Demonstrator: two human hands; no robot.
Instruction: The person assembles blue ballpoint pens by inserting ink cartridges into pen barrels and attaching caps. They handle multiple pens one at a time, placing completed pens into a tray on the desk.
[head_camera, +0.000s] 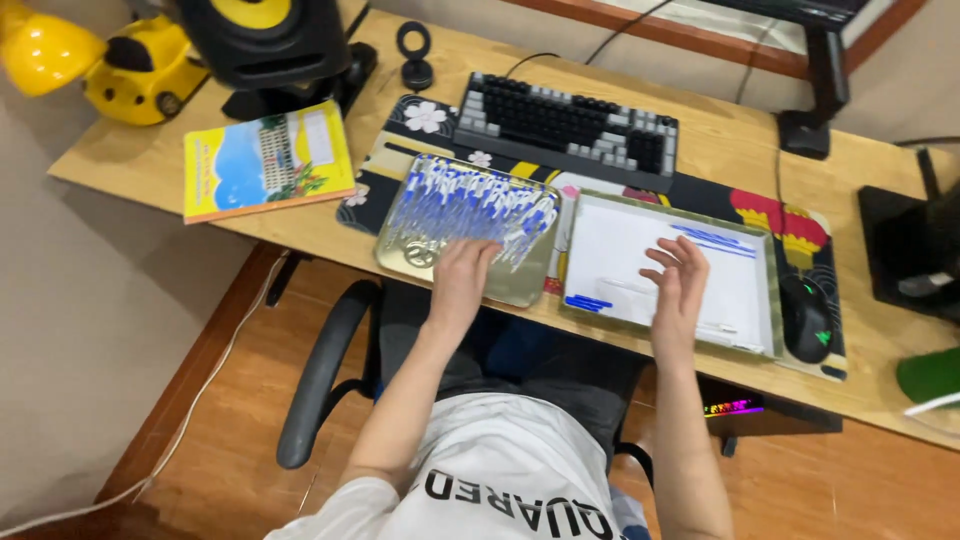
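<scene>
Desk trays: left hand (462, 272) touches pens (470, 205), right hand (680, 280) spread.

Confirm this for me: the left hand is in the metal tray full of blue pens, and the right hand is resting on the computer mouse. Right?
Not quite. The right hand is over the white-lined tray, not on the computer mouse, which lies untouched to its right. The left hand is indeed in the metal tray of blue pens. The head view shows this.
</scene>
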